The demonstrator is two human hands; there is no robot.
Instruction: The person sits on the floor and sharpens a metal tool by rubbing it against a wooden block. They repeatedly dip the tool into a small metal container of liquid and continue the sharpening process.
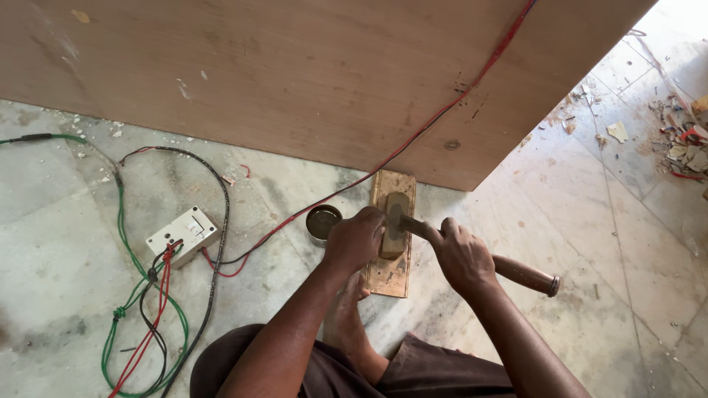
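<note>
The left hand [355, 239] presses its fingers down on a sharpening stone [394, 225] that lies on a small wooden board [389, 273] on the marble floor [59, 243]. The right hand [461, 254] is wrapped tight around a chisel [525, 274], wooden handle trailing right, blade laid on the stone. Just left of the board stands a small round tin [322, 221] holding a dark liquid. A white switch box [182, 234] with tangled wires [147, 324] lies well apart to the left.
</note>
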